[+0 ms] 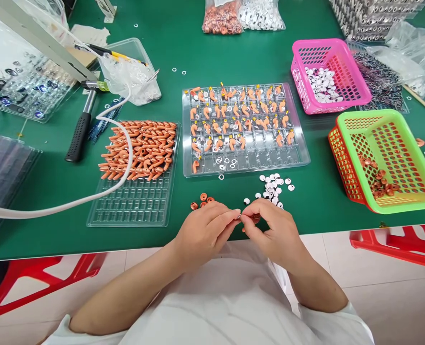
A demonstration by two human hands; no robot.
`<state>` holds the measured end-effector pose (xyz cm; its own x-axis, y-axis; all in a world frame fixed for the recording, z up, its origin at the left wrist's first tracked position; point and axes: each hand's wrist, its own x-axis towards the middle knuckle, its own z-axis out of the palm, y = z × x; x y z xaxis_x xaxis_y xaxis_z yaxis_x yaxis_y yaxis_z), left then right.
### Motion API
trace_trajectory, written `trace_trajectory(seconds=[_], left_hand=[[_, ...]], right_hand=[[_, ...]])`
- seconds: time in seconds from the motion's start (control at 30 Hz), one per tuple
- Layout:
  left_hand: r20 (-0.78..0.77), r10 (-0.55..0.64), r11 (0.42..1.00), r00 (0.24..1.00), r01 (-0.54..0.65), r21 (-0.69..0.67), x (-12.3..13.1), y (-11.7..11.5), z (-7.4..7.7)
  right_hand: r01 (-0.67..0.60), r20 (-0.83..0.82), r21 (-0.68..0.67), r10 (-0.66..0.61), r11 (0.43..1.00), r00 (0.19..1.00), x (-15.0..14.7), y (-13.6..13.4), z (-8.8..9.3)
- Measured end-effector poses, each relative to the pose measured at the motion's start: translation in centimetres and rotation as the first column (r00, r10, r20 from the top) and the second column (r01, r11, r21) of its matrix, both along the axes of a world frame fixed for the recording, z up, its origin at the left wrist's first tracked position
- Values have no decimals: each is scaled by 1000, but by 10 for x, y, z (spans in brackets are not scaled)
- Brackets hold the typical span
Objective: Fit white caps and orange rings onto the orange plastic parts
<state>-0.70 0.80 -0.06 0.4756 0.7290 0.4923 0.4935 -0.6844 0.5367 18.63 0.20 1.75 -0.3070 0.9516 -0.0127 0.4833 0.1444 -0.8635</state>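
Observation:
Near the table's front edge my left hand and my right hand meet, each closed in a pinch. Between their fingertips is a tiny dark piece, mostly hidden. A copper-coloured round part shows under my right fingers; whether it is held I cannot tell. Several small copper-coloured cups lie just beyond my left hand. White discs are scattered beyond my right hand. Farther back, a clear compartment tray carries orange curved parts with yellow tips, and white rings lie loose at its front.
At left, another clear tray holds rows of copper-coloured parts, crossed by a white hose. A hammer lies beyond it. Pink and green baskets stand at right. Red stools flank the table's front.

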Motion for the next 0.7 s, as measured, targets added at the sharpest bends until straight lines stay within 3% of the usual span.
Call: trace_trajectory(seconds=[0.27,0.53,0.7], left_hand=[[110,40,978,993,-16,-209,1,0,5],[86,57,986,995,-42,-159,2,0,1],[141,66,981,988,-39,-190,3,1,3]], right_hand=[[-52,-73,-153,41,987,996,6,9,2],[21,-46,-135,-27,991,999,0,4,0],[-7,-112,-240,-20,971,994,1,10,2]])
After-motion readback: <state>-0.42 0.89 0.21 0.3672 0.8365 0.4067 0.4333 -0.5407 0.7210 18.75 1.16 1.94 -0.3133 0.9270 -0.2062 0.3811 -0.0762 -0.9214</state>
